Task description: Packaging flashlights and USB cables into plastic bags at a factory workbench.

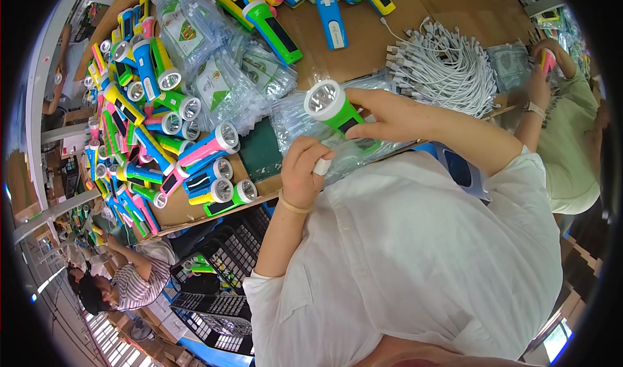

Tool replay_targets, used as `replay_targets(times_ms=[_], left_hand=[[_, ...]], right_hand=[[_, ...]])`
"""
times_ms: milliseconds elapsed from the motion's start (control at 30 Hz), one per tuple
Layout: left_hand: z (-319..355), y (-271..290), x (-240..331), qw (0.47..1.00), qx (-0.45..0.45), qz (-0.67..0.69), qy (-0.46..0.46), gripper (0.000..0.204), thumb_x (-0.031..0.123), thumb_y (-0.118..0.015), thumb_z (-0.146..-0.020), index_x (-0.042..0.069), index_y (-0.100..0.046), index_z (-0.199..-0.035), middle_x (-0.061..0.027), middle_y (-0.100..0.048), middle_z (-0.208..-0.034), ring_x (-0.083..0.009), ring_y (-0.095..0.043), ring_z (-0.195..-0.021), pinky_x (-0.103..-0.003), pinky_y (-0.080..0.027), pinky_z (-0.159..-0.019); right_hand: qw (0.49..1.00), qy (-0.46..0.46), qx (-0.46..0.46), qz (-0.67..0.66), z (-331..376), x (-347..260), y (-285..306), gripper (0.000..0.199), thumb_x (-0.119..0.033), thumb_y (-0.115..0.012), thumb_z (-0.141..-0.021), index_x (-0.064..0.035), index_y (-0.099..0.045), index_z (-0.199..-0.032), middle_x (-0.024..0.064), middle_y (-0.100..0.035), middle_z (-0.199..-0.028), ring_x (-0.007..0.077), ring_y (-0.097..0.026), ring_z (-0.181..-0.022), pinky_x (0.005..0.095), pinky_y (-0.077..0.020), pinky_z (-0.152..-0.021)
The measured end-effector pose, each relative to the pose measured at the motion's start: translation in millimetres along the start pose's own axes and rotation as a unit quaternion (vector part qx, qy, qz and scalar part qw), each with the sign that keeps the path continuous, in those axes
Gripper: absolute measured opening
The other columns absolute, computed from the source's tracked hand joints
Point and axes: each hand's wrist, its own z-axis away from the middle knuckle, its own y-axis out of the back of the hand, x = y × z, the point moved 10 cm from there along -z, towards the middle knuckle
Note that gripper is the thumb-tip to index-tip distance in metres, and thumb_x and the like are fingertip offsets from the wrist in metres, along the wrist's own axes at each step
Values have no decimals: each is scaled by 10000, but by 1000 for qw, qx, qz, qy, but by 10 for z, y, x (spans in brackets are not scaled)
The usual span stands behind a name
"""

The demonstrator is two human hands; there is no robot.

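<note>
My right hand (383, 115) is closed around a green flashlight (336, 118) with a white-rimmed head, held tilted above the table. Its lens end points up and to the left, and a dark panel shows on its body. Close by, lower left of it, my left hand (303, 167) pinches a small white block (322, 166), apart from the flashlight; its exact kind is unclear. Clear plastic bags (292, 123) lie under and behind both hands.
A big heap of coloured flashlights (162, 140) fills the table's left side, beside stacked printed plastic bags (224, 81). White charging cables (448, 68) lie in a bundle at the right. Black crates (224, 256) stand below the edge. Co-workers sit left (139, 279) and right (568, 133).
</note>
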Motion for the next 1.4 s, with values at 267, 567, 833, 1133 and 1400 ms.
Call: replay_targets(times_ms=[267,567,833,1133,1400], left_hand=[[-62,-95,-12,998,-28,57,-14,225,45,-814,-752,20,-647,-900,-102,-565,-872,-284,-575,-751,-359,-484,-654],[48,-69,-178,1000,-20,-13,17,208,38,-790,-776,14,-626,-902,-117,-582,-893,-298,-586,-794,-368,-492,-678],[46,-54,-178,999,-23,-23,5,216,52,-781,-793,21,-609,-920,-129,-636,-949,-319,-616,-838,-387,-512,-713],[116,-8,-174,999,-20,-42,17,220,56,-782,-795,19,-606,-921,-134,-651,-975,-328,-632,-876,-391,-522,-748],[104,-16,-217,999,-10,-39,31,214,36,-775,-795,22,-607,-926,-135,-655,-981,-332,-635,-890,-390,-525,-772]], right_hand=[[936,5,-132,327,116,-180,-192,347,-88,-715,-826,-12,-598,-1143,197,-687,-1005,389,-684,-961,472,-541,-815],[874,-88,220,424,265,383,1231,193,-206,-697,-878,-72,-713,-1016,126,-687,-985,362,-668,-936,469,-539,-812],[815,-247,248,462,594,901,1692,149,-188,-680,-874,-53,-714,-925,151,-702,-939,362,-674,-942,478,-533,-806],[930,-87,354,48,855,664,2054,185,-237,-688,-939,-54,-681,-973,28,-638,-727,110,-580,-598,248,-452,-543],[918,131,184,-326,657,-259,1511,266,-247,-565,-1014,-104,-488,-804,-13,-468,-632,42,-381,-519,208,-280,-466]])
